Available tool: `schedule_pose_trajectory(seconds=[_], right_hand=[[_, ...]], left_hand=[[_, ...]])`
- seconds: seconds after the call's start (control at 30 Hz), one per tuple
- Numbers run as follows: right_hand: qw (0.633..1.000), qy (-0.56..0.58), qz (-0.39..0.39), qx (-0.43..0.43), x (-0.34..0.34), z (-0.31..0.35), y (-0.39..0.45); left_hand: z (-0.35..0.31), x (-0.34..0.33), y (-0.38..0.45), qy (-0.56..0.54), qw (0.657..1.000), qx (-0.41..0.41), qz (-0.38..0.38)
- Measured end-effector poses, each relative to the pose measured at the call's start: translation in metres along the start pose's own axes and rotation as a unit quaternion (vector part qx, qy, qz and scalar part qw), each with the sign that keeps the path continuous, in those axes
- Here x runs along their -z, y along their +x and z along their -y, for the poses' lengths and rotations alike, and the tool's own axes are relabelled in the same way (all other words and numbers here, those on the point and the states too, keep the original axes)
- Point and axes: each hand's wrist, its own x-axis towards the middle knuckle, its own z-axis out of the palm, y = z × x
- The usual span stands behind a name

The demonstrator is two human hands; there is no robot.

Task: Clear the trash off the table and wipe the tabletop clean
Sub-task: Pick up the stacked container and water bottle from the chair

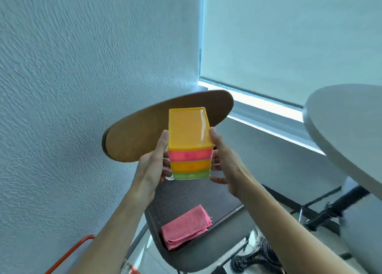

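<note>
Both hands hold a stack of boxes (189, 147) at the centre of the frame, lifted in the air above a chair (186, 203). The stack has a yellow lid on top, tilted toward the camera, and below it pink, orange and green layers seen through clear walls. The left hand (154, 164) grips the stack's left side: its thumb lies straight up along the edge of the lid, and its fingers curl round the lower part behind and beneath. The right hand (224, 162) grips the right side in the same way, thumb up against the lid's right edge, fingers curled under the bottom layers. Both forearms come in from the bottom of the frame.

Behind the stack is the chair's brown wooden back (132, 137), a rounded oval slanting from centre left up to the right. Below the hands is the dark seat, with small pale crumbs or specks scattered on it. A folded pink cloth (186, 226) lies on the seat, toward its front edge, in the lower middle of the frame, well apart from the hands.

The desk (347, 120), pale and round-edged, enters at the right edge of the frame; only a bare part of its top shows. Under it are dark metal bars, blurred. A textured white wall (72, 77) fills the left half, and a window blind (289, 36) the upper right. An orange tube (70, 253) shows at the lower left corner.
</note>
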Motion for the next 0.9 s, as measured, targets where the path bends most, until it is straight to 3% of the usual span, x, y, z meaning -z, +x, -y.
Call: schedule_pose_trajectory(seconds=[0.37, 0.6, 0.9], right_hand=[[0.992, 0.019, -0.111, 0.056, 0.090, 0.060, -0.033], [0.979, 0.038, -0.184, 0.083, 0.169, 0.088, -0.045], [0.962, 0.074, -0.259, 0.054, 0.282, 0.092, -0.046]], left_hand=[[-0.086, -0.078, 0.009, 0.004, 0.990, -0.091, 0.105], [-0.132, -0.159, 0.022, 0.019, 0.977, -0.101, 0.188], [-0.162, -0.285, 0.025, 0.038, 0.960, -0.078, 0.267]])
